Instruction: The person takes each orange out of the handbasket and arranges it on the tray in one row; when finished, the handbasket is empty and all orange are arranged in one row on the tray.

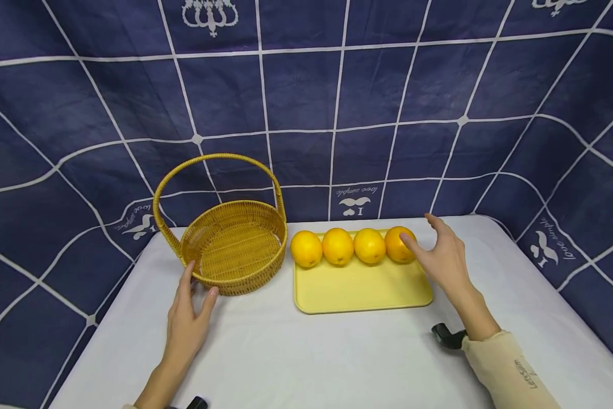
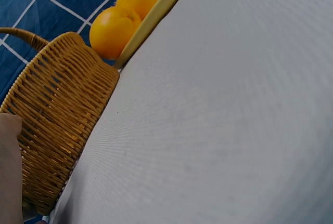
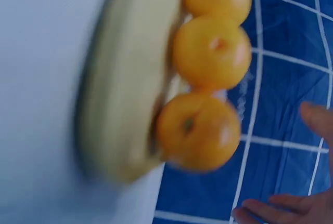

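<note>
A round woven basket (image 1: 240, 281) with a tall arched handle stands at the left of the table. My left hand (image 1: 186, 326) is at its front left side, thumb and fingers spread against the wall near the rim. In the left wrist view the thumb (image 2: 9, 135) lies against the basket's weave (image 2: 62, 104); the other fingers are mostly hidden. Several oranges (image 1: 338, 247) sit in a row along the back of a yellow tray (image 1: 362, 289). Beside the rightmost orange (image 1: 399, 245), my right hand (image 1: 444, 258) hovers with thumb and fingers spread, holding nothing; the right wrist view shows it apart from the oranges (image 3: 200, 130).
The white-covered table (image 1: 306, 358) carries the basket and tray close together near its back edge. A dark blue cloth (image 1: 306, 91) with white lines hangs behind and at both sides. Dark strap-like pieces (image 1: 446, 336) show at my wrists.
</note>
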Demonstrator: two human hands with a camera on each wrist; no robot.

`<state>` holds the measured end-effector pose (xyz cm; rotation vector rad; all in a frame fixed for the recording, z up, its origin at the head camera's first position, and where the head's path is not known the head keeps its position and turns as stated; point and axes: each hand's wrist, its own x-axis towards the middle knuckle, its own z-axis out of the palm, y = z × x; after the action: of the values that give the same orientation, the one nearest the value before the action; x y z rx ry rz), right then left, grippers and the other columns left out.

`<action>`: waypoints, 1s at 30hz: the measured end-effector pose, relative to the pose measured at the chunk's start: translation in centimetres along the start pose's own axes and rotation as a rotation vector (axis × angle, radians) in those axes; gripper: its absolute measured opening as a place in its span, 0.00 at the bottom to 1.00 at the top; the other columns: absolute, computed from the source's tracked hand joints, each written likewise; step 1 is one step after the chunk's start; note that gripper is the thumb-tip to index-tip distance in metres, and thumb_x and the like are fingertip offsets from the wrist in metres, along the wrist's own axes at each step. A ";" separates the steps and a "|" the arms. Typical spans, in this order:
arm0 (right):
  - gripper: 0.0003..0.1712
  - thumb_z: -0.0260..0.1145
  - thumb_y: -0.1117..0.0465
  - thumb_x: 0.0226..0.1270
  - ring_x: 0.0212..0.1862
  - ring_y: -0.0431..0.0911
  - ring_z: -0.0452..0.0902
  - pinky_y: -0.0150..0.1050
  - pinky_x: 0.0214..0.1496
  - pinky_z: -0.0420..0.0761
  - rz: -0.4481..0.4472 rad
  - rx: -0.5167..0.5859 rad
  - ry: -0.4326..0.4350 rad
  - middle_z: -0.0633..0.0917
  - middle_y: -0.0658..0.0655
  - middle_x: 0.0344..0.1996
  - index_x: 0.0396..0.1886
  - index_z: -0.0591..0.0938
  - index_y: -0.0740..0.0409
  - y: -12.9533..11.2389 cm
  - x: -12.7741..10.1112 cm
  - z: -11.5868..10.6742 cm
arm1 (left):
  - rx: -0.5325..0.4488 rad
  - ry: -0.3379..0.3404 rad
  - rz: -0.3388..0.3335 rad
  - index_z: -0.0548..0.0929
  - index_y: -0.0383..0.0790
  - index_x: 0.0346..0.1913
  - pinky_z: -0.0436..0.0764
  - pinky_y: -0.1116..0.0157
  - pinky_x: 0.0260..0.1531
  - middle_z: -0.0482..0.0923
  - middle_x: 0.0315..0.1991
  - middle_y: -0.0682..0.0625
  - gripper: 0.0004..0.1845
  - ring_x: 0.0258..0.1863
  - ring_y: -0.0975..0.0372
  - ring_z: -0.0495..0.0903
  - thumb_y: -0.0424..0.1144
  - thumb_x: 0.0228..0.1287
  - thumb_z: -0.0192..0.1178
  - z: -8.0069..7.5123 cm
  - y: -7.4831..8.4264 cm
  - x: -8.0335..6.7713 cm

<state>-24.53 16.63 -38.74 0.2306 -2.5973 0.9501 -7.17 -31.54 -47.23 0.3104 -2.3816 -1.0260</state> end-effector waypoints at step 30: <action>0.56 0.68 0.39 0.72 0.84 0.68 0.42 0.77 0.78 0.25 -0.238 -0.282 -0.104 0.51 0.71 0.84 0.88 0.49 0.51 9.5 -5.5 -6.3 | 0.162 0.134 0.192 0.71 0.41 0.78 0.50 0.36 0.81 0.53 0.84 0.39 0.34 0.81 0.37 0.58 0.44 0.73 0.67 -0.9 1.4 1.6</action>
<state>-20.31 28.06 -42.04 0.5109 -2.6815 0.4959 -8.01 -31.78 -45.10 0.1970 -2.3244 -0.7054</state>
